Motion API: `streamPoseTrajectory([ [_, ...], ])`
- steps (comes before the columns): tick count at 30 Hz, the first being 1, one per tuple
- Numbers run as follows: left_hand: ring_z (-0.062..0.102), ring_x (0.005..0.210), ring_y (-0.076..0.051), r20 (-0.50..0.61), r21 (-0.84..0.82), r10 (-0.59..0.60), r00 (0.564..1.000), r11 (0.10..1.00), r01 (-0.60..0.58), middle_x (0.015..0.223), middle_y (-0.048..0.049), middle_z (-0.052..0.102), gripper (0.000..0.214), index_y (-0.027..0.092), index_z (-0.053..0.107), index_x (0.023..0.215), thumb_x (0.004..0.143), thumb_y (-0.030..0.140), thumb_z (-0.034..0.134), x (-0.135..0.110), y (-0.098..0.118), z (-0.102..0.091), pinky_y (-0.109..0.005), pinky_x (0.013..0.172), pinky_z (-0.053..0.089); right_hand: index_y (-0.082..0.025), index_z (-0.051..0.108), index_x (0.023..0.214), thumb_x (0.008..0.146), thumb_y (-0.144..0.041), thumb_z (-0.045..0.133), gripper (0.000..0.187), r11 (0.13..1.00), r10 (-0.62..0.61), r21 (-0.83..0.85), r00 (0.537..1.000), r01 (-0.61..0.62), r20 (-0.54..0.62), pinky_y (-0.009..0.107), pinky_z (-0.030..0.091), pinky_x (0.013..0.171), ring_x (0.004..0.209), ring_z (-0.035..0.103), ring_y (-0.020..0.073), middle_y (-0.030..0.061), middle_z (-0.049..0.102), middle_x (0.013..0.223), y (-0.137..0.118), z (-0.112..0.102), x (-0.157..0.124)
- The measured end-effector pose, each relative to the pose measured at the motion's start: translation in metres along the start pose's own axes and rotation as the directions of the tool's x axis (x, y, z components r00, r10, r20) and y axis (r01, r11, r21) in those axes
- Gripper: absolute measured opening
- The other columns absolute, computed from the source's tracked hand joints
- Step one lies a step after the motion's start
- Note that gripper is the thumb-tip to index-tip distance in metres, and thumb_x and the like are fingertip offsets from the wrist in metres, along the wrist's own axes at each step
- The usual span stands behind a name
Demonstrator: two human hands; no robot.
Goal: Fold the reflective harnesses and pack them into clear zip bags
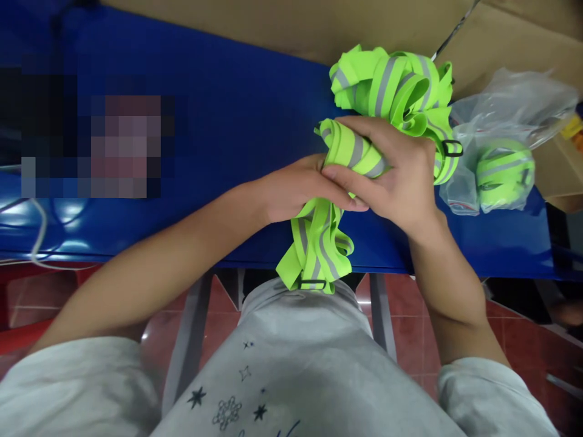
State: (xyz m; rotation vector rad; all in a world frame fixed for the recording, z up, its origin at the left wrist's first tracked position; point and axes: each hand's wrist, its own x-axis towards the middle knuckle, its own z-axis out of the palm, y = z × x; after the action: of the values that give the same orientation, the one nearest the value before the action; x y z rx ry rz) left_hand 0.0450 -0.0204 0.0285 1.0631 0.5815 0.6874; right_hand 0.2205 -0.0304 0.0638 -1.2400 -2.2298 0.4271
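A neon-green reflective strap [348,145] with grey stripes is gathered in a thick folded bundle between my two hands. My right hand [405,167] wraps round the bundle from the right, its thumb across the front. From the left, my left hand [300,188] grips the lower part, its fingers partly hidden behind the strap and my right hand. Loose strap loops with a black buckle [313,284] hang below, over the table's front edge. Just behind my right hand lies a loose pile of similar straps [392,85] with another black buckle [452,148].
On the right of the blue table [228,109] lies a clear plastic bag [505,115] beside a bagged, coiled green strap [505,173]. Cardboard [273,27] stands along the back. A white cable [40,230] runs over the left edge, near a blurred-out patch.
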Motion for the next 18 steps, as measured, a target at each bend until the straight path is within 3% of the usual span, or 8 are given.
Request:
streamPoseTrajectory([
  [4, 0.078, 0.106, -0.029, 0.088, 0.033, -0.062, 0.994, 0.998, 0.059, 0.094, -0.0045, 0.08, 0.034, 0.015, 0.074, 0.098, 0.066, 0.009, 0.081, -0.003, 0.001, 0.0, -0.04, 0.094, 0.066, -0.017, 0.073, 0.13, 0.097, -0.053, 0.072, 0.049, 0.996, -0.084, 0.015, 0.97, 0.089, -0.227, 0.04, 0.057, 0.112, 0.123, 0.071, 0.026, 0.0061, 0.076, 0.131, 0.001, -0.008, -0.001],
  [7, 0.078, 0.109, -0.027, 0.214, 0.149, -0.141, 0.967, 0.983, 0.11, 0.111, -0.0094, 0.081, 0.041, 0.017, 0.073, 0.115, 0.074, 0.012, 0.076, -0.005, 0.002, -0.002, -0.035, 0.086, 0.065, -0.023, 0.075, 0.125, 0.099, -0.058, 0.067, 0.045, 1.0, 0.013, 0.01, 0.933, -0.01, -0.36, 0.036, 0.056, 0.114, 0.124, 0.07, 0.0229, 0.002, 0.075, 0.128, 0.004, -0.019, 0.001],
  [9, 0.078, 0.108, -0.025, 0.296, 0.179, -0.14, 0.945, 0.98, 0.09, 0.113, -0.0092, 0.081, 0.034, 0.018, 0.075, 0.114, 0.08, 0.016, 0.073, -0.005, 0.003, -0.004, -0.032, 0.088, 0.064, -0.029, 0.076, 0.113, 0.098, -0.064, 0.064, 0.04, 0.989, 0.143, 0.085, 0.929, -0.121, -0.342, 0.037, 0.06, 0.108, 0.118, 0.072, 0.0242, 0.0006, 0.076, 0.116, 0.004, -0.024, 0.003],
  [11, 0.078, 0.109, -0.024, 0.356, 0.188, -0.145, 0.923, 0.979, 0.081, 0.112, -0.0077, 0.081, 0.033, 0.02, 0.076, 0.113, 0.081, 0.016, 0.072, -0.005, 0.004, -0.006, -0.032, 0.092, 0.063, -0.029, 0.075, 0.094, 0.097, -0.06, 0.066, 0.033, 0.959, 0.232, 0.233, 0.921, -0.163, -0.313, 0.04, 0.064, 0.097, 0.103, 0.075, 0.0267, 0.002, 0.075, 0.096, 0.005, -0.025, 0.005],
  [14, 0.077, 0.112, -0.026, 0.358, 0.245, -0.166, 0.919, 0.966, 0.079, 0.114, -0.0059, 0.081, 0.041, 0.023, 0.076, 0.115, 0.076, 0.012, 0.075, -0.004, 0.005, -0.008, -0.032, 0.09, 0.065, -0.027, 0.068, 0.077, 0.096, -0.057, 0.067, 0.036, 0.889, 0.304, 0.415, 0.928, -0.194, -0.217, 0.042, 0.066, 0.082, 0.089, 0.074, 0.0279, 0.003, 0.069, 0.084, 0.009, -0.023, 0.006],
  [18, 0.078, 0.109, -0.025, 0.352, 0.302, -0.123, 0.928, 0.953, 0.012, 0.111, -0.006, 0.082, 0.034, 0.021, 0.079, 0.106, 0.074, 0.008, 0.075, -0.005, 0.005, -0.008, -0.033, 0.092, 0.065, -0.027, 0.07, 0.093, 0.094, -0.078, 0.055, 0.054, 0.839, 0.287, 0.479, 0.958, -0.259, 0.015, 0.04, 0.068, 0.072, 0.091, 0.076, 0.0284, 0.0072, 0.076, 0.099, 0.023, -0.022, 0.007],
])
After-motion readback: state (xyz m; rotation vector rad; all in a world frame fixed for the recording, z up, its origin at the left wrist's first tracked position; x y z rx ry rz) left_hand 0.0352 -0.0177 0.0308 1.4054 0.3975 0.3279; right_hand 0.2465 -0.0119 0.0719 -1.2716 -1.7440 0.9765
